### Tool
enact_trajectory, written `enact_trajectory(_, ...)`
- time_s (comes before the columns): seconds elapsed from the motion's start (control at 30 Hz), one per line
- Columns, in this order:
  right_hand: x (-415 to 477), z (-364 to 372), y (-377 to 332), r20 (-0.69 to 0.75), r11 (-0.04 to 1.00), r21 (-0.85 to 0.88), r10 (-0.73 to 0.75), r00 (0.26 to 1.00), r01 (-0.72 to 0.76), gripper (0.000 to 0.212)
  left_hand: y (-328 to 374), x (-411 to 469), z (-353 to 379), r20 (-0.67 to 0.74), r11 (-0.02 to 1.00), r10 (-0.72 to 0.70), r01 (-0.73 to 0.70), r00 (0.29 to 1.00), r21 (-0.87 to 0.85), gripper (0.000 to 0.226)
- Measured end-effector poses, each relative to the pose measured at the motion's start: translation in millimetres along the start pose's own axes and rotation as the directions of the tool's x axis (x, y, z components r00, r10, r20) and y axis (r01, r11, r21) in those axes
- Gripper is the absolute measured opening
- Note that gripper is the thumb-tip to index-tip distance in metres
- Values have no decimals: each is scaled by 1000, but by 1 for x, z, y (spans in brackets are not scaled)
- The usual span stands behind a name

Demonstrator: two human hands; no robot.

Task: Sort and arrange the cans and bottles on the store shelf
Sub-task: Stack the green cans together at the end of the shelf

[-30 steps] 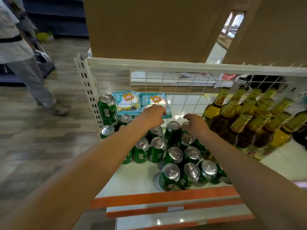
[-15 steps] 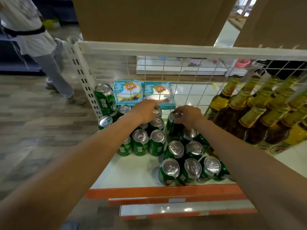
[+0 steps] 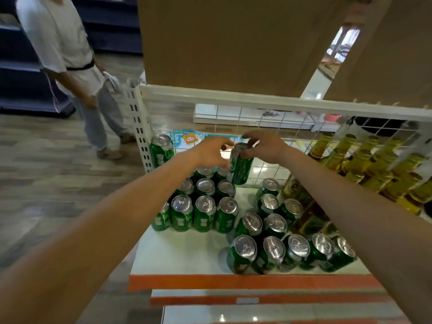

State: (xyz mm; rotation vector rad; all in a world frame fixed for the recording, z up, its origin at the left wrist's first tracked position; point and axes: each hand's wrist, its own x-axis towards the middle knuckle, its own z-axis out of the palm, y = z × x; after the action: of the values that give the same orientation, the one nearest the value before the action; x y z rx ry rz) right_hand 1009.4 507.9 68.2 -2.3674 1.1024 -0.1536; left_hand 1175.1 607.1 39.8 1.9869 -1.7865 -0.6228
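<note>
White shelving with an orange front edge was stocked with green aluminium cans. One green can, low at the back half a second earlier, was now held raised by the right hand, gripped at its top. Beside it the left hand was curled; contact could not be told. Nine standing cans were counted left, ten right.

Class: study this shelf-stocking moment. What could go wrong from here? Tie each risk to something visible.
1. The right hand grips the lifted green aluminium can only near its top; it might slip onto the standing green cans below.
2. The right forearm passes close to the amber glass bottles; a swing could knock them.
3. The front cans stand near the orange shelf edge; a jolt may topple them.
</note>
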Motion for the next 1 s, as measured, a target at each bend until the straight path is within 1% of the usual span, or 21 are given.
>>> enact_trajectory(0.07,1,-3,-20,9,1000,5,-31,999,31,64,-5,-7,-12,-22,999,-4,4,1000,-37,75)
enact_trajectory(0.17,5,1,-47,20,996,74,-53,998,51,65,-19,-18,-28,-58,996,-33,27,998,-90,81)
enact_trajectory(0.27,15,16,-72,-28,998,49,-48,998,49,67,-33,-30,-36,-109,995,-18,7,994,-99,85)
enact_trajectory(0.33,21,28,-86,-65,998,46,-35,997,38,67,-39,-37,-37,-168,997,6,-19,986,-72,82)
enact_trajectory(0.43,27,42,-100,-94,997,72,-11,995,18,64,-46,-42,-32,-272,994,62,-84,960,-70,67)
enact_trajectory(0.5,30,47,-105,-99,997,73,7,995,0,65,-50,-41,-30,-306,995,43,-68,951,-71,61)
enact_trajectory(0.6,34,50,-106,-104,999,37,27,994,-23,66,-55,-32,-31,-268,1000,-17,11,963,-27,58)
enact_trajectory(0.67,38,52,-102,-81,997,78,21,996,-15,71,-59,-25,-32,-233,999,-48,49,971,-5,63)
enact_trajectory(0.73,42,52,-94,-40,986,166,17,999,-10,79,-64,-18,-36,-203,996,-61,74,977,55,76)
enact_trajectory(0.77,44,52,-88,-32,982,186,20,999,-13,79,-66,-15,-39,-194,992,-57,77,979,98,78)
enact_trajectory(0.9,45,55,-57,-52,981,181,81,995,-70,65,-71,-6,-49,-133,951,-34,72,991,300,76)
enact_trajectory(1.0,39,60,-32,-31,984,133,124,992,-119,62,-74,-3,-49,-110,876,-12,64,994,478,75)
